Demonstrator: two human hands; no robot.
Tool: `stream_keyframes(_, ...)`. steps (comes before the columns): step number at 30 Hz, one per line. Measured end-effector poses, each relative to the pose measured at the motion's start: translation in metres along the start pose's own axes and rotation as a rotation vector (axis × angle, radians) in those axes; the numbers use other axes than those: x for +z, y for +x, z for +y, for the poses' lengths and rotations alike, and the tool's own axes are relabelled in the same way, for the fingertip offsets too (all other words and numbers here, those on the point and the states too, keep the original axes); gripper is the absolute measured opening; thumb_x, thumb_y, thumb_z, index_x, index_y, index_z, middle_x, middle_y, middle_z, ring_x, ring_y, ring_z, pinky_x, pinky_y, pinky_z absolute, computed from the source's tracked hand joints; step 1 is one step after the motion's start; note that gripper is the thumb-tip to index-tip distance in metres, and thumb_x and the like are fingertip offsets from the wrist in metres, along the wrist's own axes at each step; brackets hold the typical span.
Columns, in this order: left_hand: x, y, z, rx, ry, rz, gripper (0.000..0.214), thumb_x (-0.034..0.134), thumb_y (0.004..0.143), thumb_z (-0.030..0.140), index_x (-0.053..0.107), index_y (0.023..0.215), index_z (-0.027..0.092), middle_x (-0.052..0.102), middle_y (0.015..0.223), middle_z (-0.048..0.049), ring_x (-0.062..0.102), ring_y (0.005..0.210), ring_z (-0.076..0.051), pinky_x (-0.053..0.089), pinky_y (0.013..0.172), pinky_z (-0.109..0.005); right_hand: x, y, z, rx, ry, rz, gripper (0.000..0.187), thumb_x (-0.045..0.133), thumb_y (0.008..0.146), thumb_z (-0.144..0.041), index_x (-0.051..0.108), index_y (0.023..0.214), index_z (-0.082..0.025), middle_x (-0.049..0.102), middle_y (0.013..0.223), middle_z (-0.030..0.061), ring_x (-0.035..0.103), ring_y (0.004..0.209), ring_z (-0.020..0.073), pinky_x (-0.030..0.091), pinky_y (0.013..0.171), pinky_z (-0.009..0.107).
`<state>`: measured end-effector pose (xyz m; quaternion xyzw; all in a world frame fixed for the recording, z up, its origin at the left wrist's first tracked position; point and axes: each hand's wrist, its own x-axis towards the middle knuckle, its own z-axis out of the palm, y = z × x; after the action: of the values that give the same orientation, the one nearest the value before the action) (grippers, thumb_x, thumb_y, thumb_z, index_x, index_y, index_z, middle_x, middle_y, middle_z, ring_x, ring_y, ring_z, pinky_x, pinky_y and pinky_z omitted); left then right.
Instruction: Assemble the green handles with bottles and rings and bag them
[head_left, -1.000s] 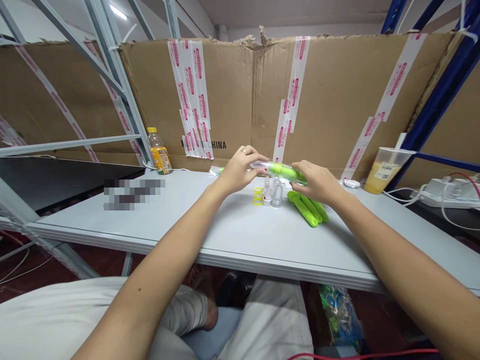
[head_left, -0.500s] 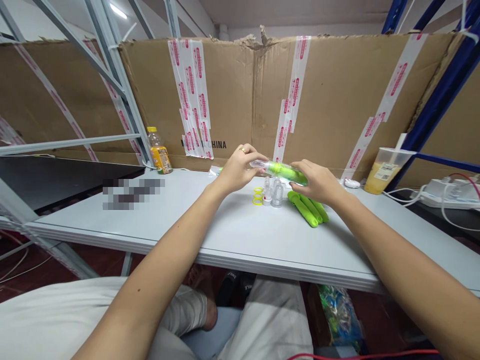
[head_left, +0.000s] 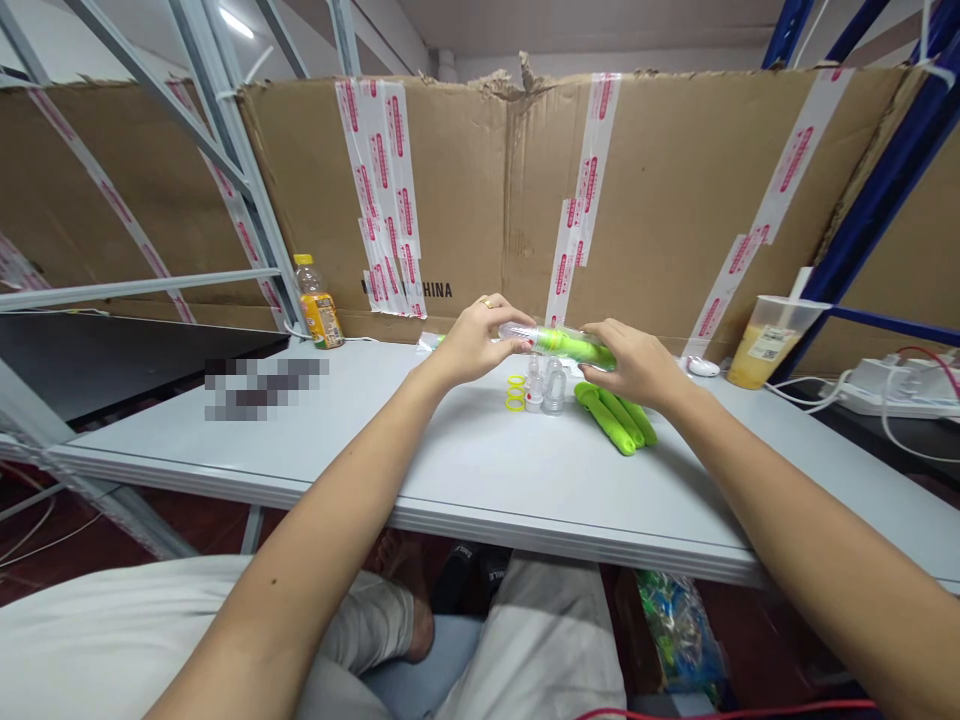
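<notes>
Between my hands, just above the table, is a bright green tube with a clear end [head_left: 571,345], lying nearly level. My left hand [head_left: 480,340] pinches its clear left end. Fingers of my right hand [head_left: 626,362] are wrapped round its green right end. Below it on the table stand small clear plastic bottle-shaped parts [head_left: 554,388], one with a white base. Several yellow rings [head_left: 515,394] lie in a column to their left. Several loose green tubes [head_left: 616,418] rest side by side under my right hand.
A grey-white table [head_left: 480,480] reaches to a cardboard wall [head_left: 465,200]. A juice bottle [head_left: 321,305] stands back left. On the right are a drink cup with a straw [head_left: 769,340], a small white object [head_left: 703,367] and a power strip [head_left: 892,385] with cables.
Hardly anything differs. Both hands keep their hold on the green tube, and my left hand has shifted very slightly.
</notes>
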<state>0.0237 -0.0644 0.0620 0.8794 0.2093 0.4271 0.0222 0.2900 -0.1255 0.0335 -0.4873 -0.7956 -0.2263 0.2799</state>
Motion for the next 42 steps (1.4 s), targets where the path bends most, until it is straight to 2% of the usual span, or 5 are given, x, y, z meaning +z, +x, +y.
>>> stream_keyframes(10, -0.002, 0.000, 0.004, -0.018, 0.003, -0.009, 0.022, 0.074, 0.080, 0.030, 0.074, 0.101, 0.022, 0.064, 0.097, -0.0042, 0.056, 0.096, -0.020, 0.047, 0.086, -0.038, 0.000, 0.000, 0.001, -0.001, 0.006, -0.002, 0.043, 0.061, 0.084, -0.036, 0.056, 0.123, -0.019, 0.068, 0.110, 0.0110, 0.064, 0.098, 0.0290, 0.048, 0.077, 0.038)
stream_keyframes(18, -0.001, 0.001, 0.001, 0.068, 0.057, 0.045, 0.023, 0.072, 0.079, 0.017, 0.071, 0.101, 0.023, 0.059, 0.101, -0.0047, 0.056, 0.098, -0.020, 0.048, 0.085, -0.037, -0.002, 0.000, -0.002, -0.007, 0.041, 0.003, 0.041, 0.061, 0.085, -0.035, 0.058, 0.122, -0.019, 0.069, 0.109, 0.0100, 0.064, 0.098, 0.0277, 0.048, 0.077, 0.037)
stream_keyframes(25, 0.001, 0.000, 0.005, 0.100, 0.113, 0.003, 0.022, 0.070, 0.085, 0.027, 0.072, 0.106, 0.022, 0.062, 0.097, -0.0051, 0.055, 0.095, -0.020, 0.047, 0.085, -0.038, -0.002, 0.000, -0.003, -0.015, 0.070, 0.008, 0.039, 0.062, 0.084, -0.031, 0.059, 0.121, -0.020, 0.069, 0.110, 0.0093, 0.065, 0.096, 0.0272, 0.048, 0.077, 0.037)
stream_keyframes(34, 0.003, 0.001, 0.005, 0.129, 0.111, 0.028, 0.024, 0.074, 0.081, 0.022, 0.072, 0.105, 0.024, 0.060, 0.098, -0.0047, 0.052, 0.095, -0.020, 0.046, 0.087, -0.038, 0.000, 0.000, -0.004, -0.022, 0.041, 0.025, 0.041, 0.063, 0.085, -0.034, 0.058, 0.123, -0.019, 0.069, 0.109, 0.0103, 0.065, 0.097, 0.0277, 0.048, 0.077, 0.037)
stream_keyframes(42, 0.013, 0.001, 0.010, 0.135, 0.158, 0.051, 0.027, 0.076, 0.080, 0.032, 0.073, 0.106, 0.027, 0.053, 0.100, -0.0053, 0.047, 0.099, -0.021, 0.045, 0.092, -0.042, -0.002, 0.001, -0.010, -0.035, 0.054, 0.033, 0.040, 0.063, 0.086, -0.035, 0.059, 0.122, -0.020, 0.068, 0.106, 0.0089, 0.065, 0.094, 0.0260, 0.047, 0.075, 0.035)
